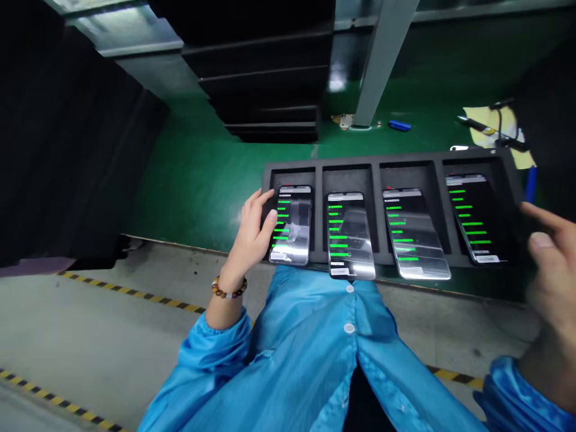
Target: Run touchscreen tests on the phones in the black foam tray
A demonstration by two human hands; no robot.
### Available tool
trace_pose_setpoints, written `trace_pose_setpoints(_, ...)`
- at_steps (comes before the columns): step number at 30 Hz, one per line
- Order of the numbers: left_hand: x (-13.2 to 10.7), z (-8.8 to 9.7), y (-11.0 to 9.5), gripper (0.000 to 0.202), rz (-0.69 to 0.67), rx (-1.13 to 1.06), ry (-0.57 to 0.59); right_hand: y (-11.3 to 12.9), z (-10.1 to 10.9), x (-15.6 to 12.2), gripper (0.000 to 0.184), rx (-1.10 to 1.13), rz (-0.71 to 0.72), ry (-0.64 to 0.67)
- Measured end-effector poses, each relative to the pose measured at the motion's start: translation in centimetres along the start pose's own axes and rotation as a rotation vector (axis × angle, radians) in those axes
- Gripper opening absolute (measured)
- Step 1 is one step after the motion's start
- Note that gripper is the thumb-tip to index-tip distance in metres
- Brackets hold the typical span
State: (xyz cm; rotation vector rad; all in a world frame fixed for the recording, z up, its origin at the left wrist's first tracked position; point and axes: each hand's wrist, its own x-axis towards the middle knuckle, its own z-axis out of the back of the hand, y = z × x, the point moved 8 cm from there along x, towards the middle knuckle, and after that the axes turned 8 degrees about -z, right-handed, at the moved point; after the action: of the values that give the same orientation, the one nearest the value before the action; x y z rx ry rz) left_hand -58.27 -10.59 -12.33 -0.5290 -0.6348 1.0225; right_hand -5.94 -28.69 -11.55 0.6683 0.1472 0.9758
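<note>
Green bench [193, 174] is backed by dark trays [270, 78]; leftmost phone [292, 225] is touched by open left hand [252, 231]; right hand [551, 264] is held loosely open.

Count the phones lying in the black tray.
4, one per compartment: leftmost phone under the left hand, second phone, third phone, rightmost phone near the right hand. None seems hidden.

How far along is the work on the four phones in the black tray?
All four phones sit in the black tray with screens lit and green lines showing. In hand: the left hand touches the leftmost phone. The right hand hovers open beside the rightmost phone. The two middle phones lie untouched; which are finished cannot be told.
</note>
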Motion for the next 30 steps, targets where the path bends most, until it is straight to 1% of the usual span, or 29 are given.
trace_pose_setpoints(2,0.2,0.4,1.2,0.058,-0.013,-0.018,-0.022,0.4,-0.4,-0.3,0.052,0.283,-0.038,-0.032)
trace_pose_setpoints(3,0.5,0.9,1.8,0.057,-0.02,-0.018,-0.052,0.8,-0.9,-0.4,0.05,0.431,-0.069,-0.007)
trace_pose_setpoints(4,0.8,1.7,2.4,0.056,-0.024,-0.018,-0.091,1.7,-1.6,-0.6,0.05,0.538,-0.074,0.048)
trace_pose_setpoints(5,1.0,2.6,3.0,0.055,-0.024,-0.016,-0.143,2.8,-2.1,-1.0,0.05,0.603,-0.069,0.105)
trace_pose_setpoints(6,1.0,3.8,3.6,0.053,-0.024,-0.015,-0.203,3.8,-2.4,-1.3,0.048,0.607,-0.053,0.14)
trace_pose_setpoints(8,0.6,5.9,4.4,0.049,-0.031,-0.024,-0.316,5.8,-2.2,-2.1,0.045,0.475,0.03,0.139)
trace_pose_setpoints(9,0.2,6.8,4.5,0.047,-0.048,-0.028,-0.347,6.6,-2.0,-2.5,0.043,0.379,0.093,0.118)
trace_pose_setpoints(10,-0.1,7.4,4.4,0.045,-0.078,-0.022,-0.35,7.3,-1.8,-2.7,0.042,0.289,0.155,0.106)
trace_pose_setpoints(12,-0.6,7.6,3.6,0.044,-0.148,0.027,-0.271,8.0,-2.1,-2.8,0.04,0.186,0.234,0.139)
trace_pose_setpoints(14,-0.7,7.1,2.7,0.045,-0.197,0.097,-0.157,8.0,-2.7,-2.3,0.039,0.166,0.258,0.186)
trace_pose_setpoints(16,-0.4,6.7,2.3,0.044,-0.206,0.147,-0.081,7.8,-3.4,-1.5,0.041,0.117,0.258,0.207)
trace_pose_setpoints(21,0.8,6.3,2.3,0.046,-0.165,0.216,0.002,7.6,-4.9,0.6,0.051,0.033,0.265,0.223)
trace_pose_setpoints(23,1.1,6.2,1.8,0.046,-0.152,0.252,0.015,7.8,-5.3,1.2,0.052,0.026,0.262,0.24)
trace_pose_setpoints(24,1.2,6.1,1.3,0.046,-0.159,0.265,0.012,7.9,-5.5,1.4,0.052,0.022,0.261,0.252)
trace_pose_setpoints(26,1.2,5.6,-0.6,0.045,-0.218,0.262,0.022,8.3,-5.5,1.6,0.051,0.023,0.261,0.266)
trace_pose_setpoints(28,1.1,4.3,-3.1,0.045,-0.317,0.218,0.106,8.9,-5.0,1.5,0.048,0.03,0.257,0.257)
trace_pose_setpoints(30,1.1,2.5,-5.1,0.043,-0.391,0.173,0.235,9.5,-4.2,1.1,0.046,0.039,0.239,0.246)
